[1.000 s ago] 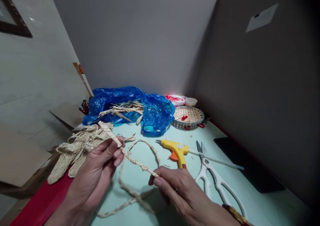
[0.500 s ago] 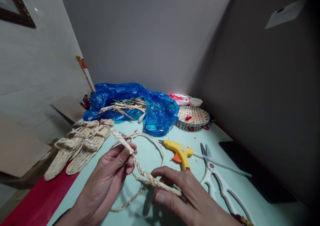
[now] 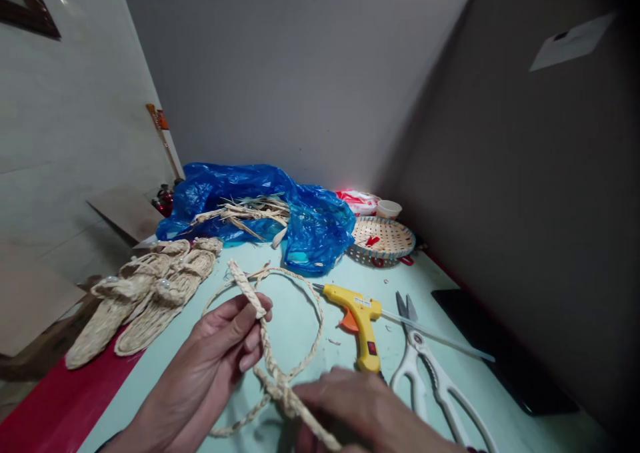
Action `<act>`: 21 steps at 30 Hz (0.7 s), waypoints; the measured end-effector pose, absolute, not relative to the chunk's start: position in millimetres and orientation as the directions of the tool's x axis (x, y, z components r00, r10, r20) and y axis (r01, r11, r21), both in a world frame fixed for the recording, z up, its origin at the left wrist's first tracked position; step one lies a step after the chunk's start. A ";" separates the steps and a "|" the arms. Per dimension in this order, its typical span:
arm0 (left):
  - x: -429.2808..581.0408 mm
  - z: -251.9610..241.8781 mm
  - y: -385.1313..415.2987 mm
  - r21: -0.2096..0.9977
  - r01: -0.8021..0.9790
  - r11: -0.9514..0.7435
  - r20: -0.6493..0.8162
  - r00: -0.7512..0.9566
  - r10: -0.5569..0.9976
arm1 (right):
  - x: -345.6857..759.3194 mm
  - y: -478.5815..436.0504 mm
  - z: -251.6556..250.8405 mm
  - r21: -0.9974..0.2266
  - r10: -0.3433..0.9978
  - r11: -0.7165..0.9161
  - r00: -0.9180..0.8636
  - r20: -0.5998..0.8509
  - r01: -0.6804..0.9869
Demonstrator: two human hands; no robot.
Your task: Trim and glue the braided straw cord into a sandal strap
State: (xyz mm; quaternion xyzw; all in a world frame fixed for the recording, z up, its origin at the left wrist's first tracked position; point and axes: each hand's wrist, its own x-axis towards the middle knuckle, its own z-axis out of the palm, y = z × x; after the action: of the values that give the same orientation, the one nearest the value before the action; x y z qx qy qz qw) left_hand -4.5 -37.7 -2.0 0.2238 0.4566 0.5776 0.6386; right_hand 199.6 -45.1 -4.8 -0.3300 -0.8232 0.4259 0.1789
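Thumb and fingers of my left hand pinch a pale braided straw cord near its thicker, flat-wrapped end, which points up and away from me. From there the braid slants down to a knotted-looking crossing, and a thinner part loops behind on the table. My right hand is beside the lower stretch of the braid, smeared by motion, its fingertips partly hidden. Right of the loop lies a yellow glue gun with a clear glue stick in its back. White-handled scissors rest beyond it, blades a little apart.
Woven straw sandals lie at the table's left edge. Behind, a blue plastic bag holds loose straw strips. A woven basket and a small cup stand back right. A flat black object lies at the right.
My right hand has moved down toward me along the braid and blurred. The braid hangs more steeply, while my left hand keeps its pinch. The view has shifted slightly.
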 end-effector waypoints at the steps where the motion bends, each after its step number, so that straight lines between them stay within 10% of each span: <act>1: -6.2 -3.4 -36.6 0.822 -0.518 0.238 -0.326 -0.086 0.941 | 207.1 -42.4 1.9 -0.817 0.741 0.440 -0.665 0.096 0.372; 10: -22.5 -31.1 -30.9 0.838 -0.489 0.241 -0.325 -0.091 0.941 | 243.8 -8.3 -4.8 -0.263 0.980 0.196 -0.197 0.019 0.945; 21: -17.3 4.9 -39.8 0.796 -0.599 0.085 -0.225 -0.163 0.961 | 236.3 -4.4 -40.1 -0.269 0.986 0.165 -0.167 0.014 0.949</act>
State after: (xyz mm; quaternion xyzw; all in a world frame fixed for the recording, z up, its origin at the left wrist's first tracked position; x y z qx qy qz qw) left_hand -17.3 -39.8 4.9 0.2185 0.4141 0.6403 0.6090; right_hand 236.3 -4.4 -40.1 -0.6385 -0.7575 0.0995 0.0930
